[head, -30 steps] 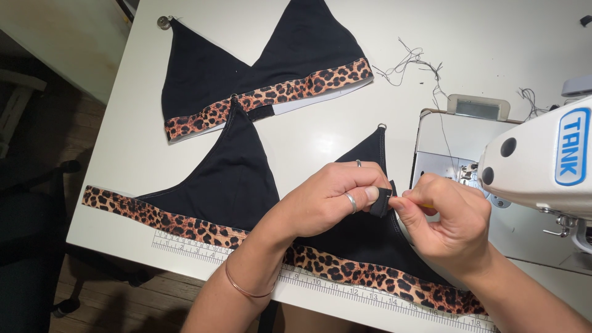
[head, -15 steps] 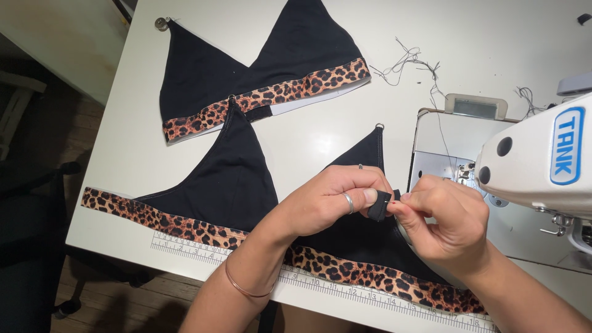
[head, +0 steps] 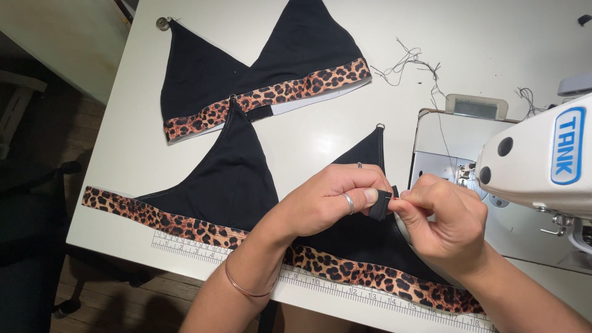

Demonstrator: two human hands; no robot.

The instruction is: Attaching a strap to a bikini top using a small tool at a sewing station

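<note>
My left hand and my right hand meet over the near black bralette, which has a leopard-print band along its lower edge. Both pinch a small black strap piece between thumb and fingertips, just above the right triangle cup. A ring sits on my left hand and a thin bangle on that wrist. The strap's far end is hidden by my fingers.
A second black bralette with leopard band lies at the back of the white table. A white sewing machine stands at the right. Loose threads lie behind it. A clear ruler runs along the table's front edge.
Both hands stay over the right cup. The fingers have shifted slightly on the small black strap piece, with my right hand's grip moved closer to the left thumb.
</note>
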